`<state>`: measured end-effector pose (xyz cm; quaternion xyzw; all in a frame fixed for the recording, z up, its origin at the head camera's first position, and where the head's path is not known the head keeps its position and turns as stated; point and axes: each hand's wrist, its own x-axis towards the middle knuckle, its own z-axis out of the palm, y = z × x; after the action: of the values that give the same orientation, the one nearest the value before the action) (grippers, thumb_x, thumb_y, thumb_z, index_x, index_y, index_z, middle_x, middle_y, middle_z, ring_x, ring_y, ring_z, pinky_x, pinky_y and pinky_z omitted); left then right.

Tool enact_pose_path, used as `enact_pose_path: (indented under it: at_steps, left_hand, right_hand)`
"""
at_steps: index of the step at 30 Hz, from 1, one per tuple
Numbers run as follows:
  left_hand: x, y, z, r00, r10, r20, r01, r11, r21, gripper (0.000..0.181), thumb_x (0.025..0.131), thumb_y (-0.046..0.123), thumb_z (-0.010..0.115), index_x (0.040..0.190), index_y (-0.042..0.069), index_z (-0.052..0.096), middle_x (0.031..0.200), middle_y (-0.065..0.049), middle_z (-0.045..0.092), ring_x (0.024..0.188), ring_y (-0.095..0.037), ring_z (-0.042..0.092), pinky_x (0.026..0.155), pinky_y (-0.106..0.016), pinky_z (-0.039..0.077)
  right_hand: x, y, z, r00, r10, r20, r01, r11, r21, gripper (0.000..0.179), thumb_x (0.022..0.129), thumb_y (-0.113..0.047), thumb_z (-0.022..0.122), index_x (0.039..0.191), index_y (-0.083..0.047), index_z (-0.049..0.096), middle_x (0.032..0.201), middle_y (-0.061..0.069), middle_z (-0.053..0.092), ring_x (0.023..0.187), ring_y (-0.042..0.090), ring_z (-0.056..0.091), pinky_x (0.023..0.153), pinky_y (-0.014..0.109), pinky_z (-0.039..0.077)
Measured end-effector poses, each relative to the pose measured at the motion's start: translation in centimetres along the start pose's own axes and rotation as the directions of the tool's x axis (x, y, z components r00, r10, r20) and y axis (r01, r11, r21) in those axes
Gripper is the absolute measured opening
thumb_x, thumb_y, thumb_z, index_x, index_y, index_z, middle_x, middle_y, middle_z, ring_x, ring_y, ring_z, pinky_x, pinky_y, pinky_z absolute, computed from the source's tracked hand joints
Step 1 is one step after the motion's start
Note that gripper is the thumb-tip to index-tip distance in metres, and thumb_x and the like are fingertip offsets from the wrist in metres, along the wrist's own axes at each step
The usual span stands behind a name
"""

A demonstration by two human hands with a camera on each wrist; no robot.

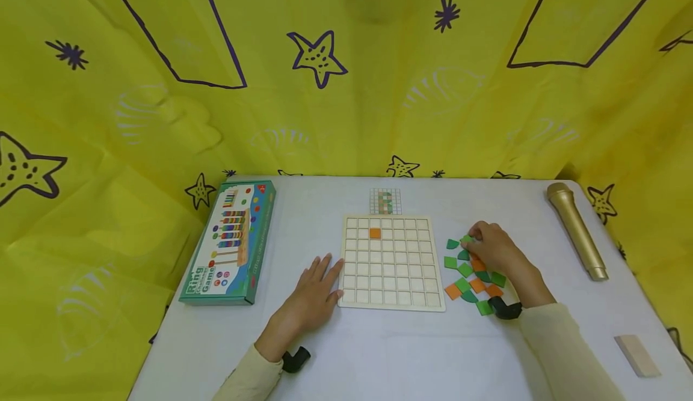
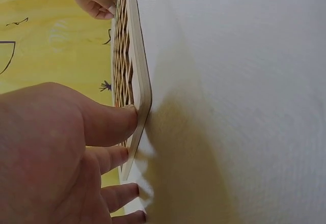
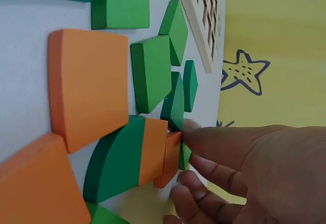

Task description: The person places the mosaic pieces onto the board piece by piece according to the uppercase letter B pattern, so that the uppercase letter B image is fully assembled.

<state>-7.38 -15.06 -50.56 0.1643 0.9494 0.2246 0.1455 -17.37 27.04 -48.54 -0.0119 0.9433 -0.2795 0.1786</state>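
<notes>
Box (image 1: 227,241) at table's (image 1: 390,359) left. Left hand (image 1: 313,299) relaxed, fingers spread, touching board's (image 1: 402,270) left edge. Board mid-table, one orange tile (image 1: 375,233) seated; card (image 1: 385,201) just beyond. Loose tiles (image 1: 450,262) beside board's right edge. Right hand (image 1: 498,247) over them, fingertips at green tile (image 1: 465,240); can't tell if gripped. Mic (image 1: 578,231), then block (image 1: 637,356).

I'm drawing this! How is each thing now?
Pale wooden grid board: holding one orange square tile
Green and orange tiles: scattered
Green cardboard box: closed
Gold cylindrical microphone: lying down
Small gridded card: flat
Pale rectangular block: flat
Left hand: touching board
Right hand: at tiles, grip unclear
</notes>
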Motion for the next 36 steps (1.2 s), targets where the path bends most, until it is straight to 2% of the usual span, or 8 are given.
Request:
enact_pose_path:
  at_steps: [6, 12, 19, 24, 32, 36]
  left_hand:
    - [0.0, 0.0, -0.1, 1.0, 0.003, -0.003, -0.003, 1.0, -0.008, 0.063, 0.11, 0.026, 0.054, 0.167, 0.01, 0.031, 0.173, -0.023, 0.022, 0.16, -0.047, 0.015, 0.125, -0.067, 0.02]
    - [0.0, 0.1, 0.1, 1.0, 0.007, 0.001, -0.007, 1.0, -0.001, 0.063, 0.111, 0.026, 0.054, 0.167, 0.009, 0.031, 0.173, -0.024, 0.022, 0.16, -0.048, 0.014, 0.124, -0.068, 0.02]
    - [0.0, 0.2, 0.0, 1.0, 0.004, -0.003, -0.004, 1.0, 0.006, 0.064, 0.11, 0.026, 0.055, 0.166, 0.008, 0.031, 0.172, -0.025, 0.022, 0.16, -0.048, 0.016, 0.124, -0.068, 0.021]
    - [-0.1, 0.2, -0.1, 1.0, 0.007, -0.004, -0.007, 1.0, 0.007, 0.063, 0.111, 0.026, 0.054, 0.166, 0.008, 0.031, 0.172, -0.025, 0.022, 0.16, -0.049, 0.016, 0.124, -0.068, 0.021]
    - [-0.1, 0.1, 0.0, 1.0, 0.009, -0.005, -0.009, 1.0, 0.007, 0.062, 0.111, 0.027, 0.053, 0.167, 0.009, 0.031, 0.173, -0.024, 0.022, 0.16, -0.049, 0.015, 0.124, -0.068, 0.021]
    - [-0.1, 0.1, 0.0, 1.0, 0.008, -0.006, -0.008, 1.0, 0.01, 0.063, 0.111, 0.026, 0.054, 0.167, 0.009, 0.031, 0.173, -0.024, 0.022, 0.16, -0.048, 0.016, 0.124, -0.067, 0.022]
  right_hand:
    - [1.1, 0.4, 0.2, 0.997, -0.068, -0.019, 0.069, 0.997, 0.045, 0.037, 0.107, -0.009, 0.055, 0.138, 0.01, 0.049, 0.132, 0.034, 0.046, 0.115, 0.046, 0.051, 0.106, 0.065, 0.046]
    - [1.7, 1.2, 0.6, 0.991, -0.127, -0.049, 0.131, 0.987, 0.092, 0.037, 0.106, -0.007, 0.055, 0.138, 0.011, 0.051, 0.133, 0.035, 0.047, 0.118, 0.047, 0.053, 0.106, 0.065, 0.045]
    - [2.3, 1.5, 1.0, 0.981, -0.179, -0.077, 0.184, 0.98, 0.074, 0.034, 0.109, -0.009, 0.053, 0.139, 0.007, 0.054, 0.134, 0.031, 0.047, 0.118, 0.044, 0.051, 0.106, 0.063, 0.043]
    - [2.8, 1.0, 1.3, 0.978, -0.187, -0.097, 0.194, 0.979, 0.063, 0.034, 0.108, -0.007, 0.055, 0.138, 0.008, 0.054, 0.131, 0.032, 0.048, 0.116, 0.044, 0.052, 0.104, 0.061, 0.045]
    - [3.2, 0.1, 2.0, 0.988, -0.115, -0.099, 0.122, 0.99, 0.067, 0.035, 0.111, -0.008, 0.05, 0.142, 0.008, 0.051, 0.136, 0.032, 0.042, 0.113, 0.041, 0.051, 0.1, 0.055, 0.049]
    - [3.2, -0.5, 2.0, 0.986, -0.13, -0.104, 0.137, 0.988, 0.065, 0.035, 0.111, -0.007, 0.048, 0.141, 0.01, 0.05, 0.137, 0.033, 0.041, 0.11, 0.041, 0.052, 0.1, 0.056, 0.05]
